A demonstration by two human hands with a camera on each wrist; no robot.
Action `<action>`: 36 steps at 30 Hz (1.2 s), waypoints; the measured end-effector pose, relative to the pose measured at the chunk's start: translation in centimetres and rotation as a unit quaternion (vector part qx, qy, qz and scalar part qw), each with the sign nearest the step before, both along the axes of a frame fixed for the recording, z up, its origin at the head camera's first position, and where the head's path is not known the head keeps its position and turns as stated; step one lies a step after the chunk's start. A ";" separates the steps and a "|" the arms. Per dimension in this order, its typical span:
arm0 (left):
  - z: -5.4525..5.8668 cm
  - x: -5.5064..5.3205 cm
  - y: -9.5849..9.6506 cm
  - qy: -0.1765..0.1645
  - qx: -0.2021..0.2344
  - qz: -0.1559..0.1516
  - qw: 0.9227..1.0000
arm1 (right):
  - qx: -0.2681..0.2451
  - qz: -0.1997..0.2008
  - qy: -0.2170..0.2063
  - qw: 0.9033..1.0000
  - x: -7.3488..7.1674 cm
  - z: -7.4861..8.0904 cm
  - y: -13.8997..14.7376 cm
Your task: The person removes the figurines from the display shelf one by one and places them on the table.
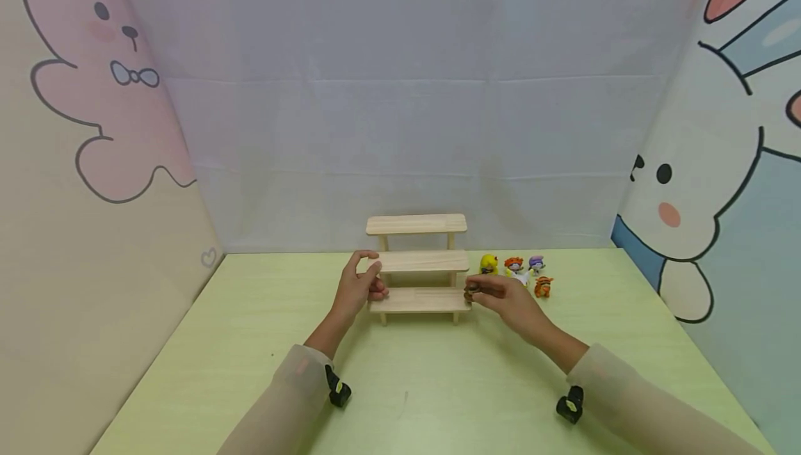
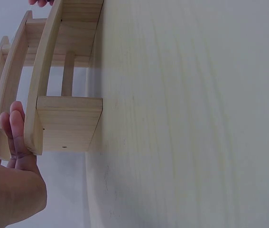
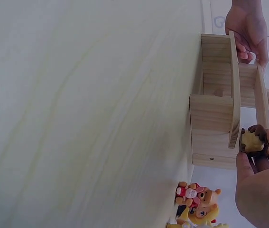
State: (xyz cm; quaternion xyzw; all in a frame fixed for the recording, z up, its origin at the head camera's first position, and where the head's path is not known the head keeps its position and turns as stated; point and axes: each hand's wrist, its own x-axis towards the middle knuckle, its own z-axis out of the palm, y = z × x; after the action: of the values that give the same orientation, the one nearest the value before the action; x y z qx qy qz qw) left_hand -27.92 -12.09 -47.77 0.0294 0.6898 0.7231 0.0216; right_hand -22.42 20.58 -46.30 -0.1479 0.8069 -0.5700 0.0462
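Note:
A three-tier wooden display shelf (image 1: 421, 261) stands on the table, near its back edge. At its left end my left hand (image 1: 355, 286) grips the edge of the middle tier, with the lower fingers beside the bottom tier (image 2: 49, 71). My right hand (image 1: 516, 305) pinches a small brown figurine with a cream-coloured front (image 3: 253, 141). That figurine is beside the right end of the bottom tier; whether it touches the wood, I cannot tell. Fingers partly cover it in the head view.
Several small toy figures are right of the shelf: a yellow one (image 1: 489, 264), a red-haired one (image 1: 514, 264), a purple-hatted one (image 1: 536, 264) and an orange striped one (image 1: 543, 287). Behind the table (image 1: 438, 385) hangs a pale cloth (image 1: 400, 128).

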 end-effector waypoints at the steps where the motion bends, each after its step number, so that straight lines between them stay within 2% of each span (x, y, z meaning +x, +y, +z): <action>1: 0.0 0.0 0.0 -0.001 0.001 0.000 1.000 | 0.000 -0.003 0.000 1.000 0.0 0.0 0.2; 17: 0.0 0.0 -0.1 -0.005 -0.002 0.003 1.000 | -0.009 -0.020 -0.023 1.000 0.2 -1.1 2.9; 27: 0.2 0.1 0.1 -0.003 -0.001 0.003 1.000 | 0.011 -0.040 -0.034 0.999 0.5 -1.5 3.4; 36: 0.3 0.1 0.1 -0.006 -0.002 0.001 1.000 | 0.023 -0.040 -0.030 0.998 0.7 -2.4 3.8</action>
State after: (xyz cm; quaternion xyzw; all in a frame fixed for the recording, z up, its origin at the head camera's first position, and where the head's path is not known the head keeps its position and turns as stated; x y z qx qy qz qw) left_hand -27.80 -12.02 -47.48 0.0245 0.6912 0.7218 0.0246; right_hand -21.67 24.40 -48.71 -0.0966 0.8235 -0.5567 0.0511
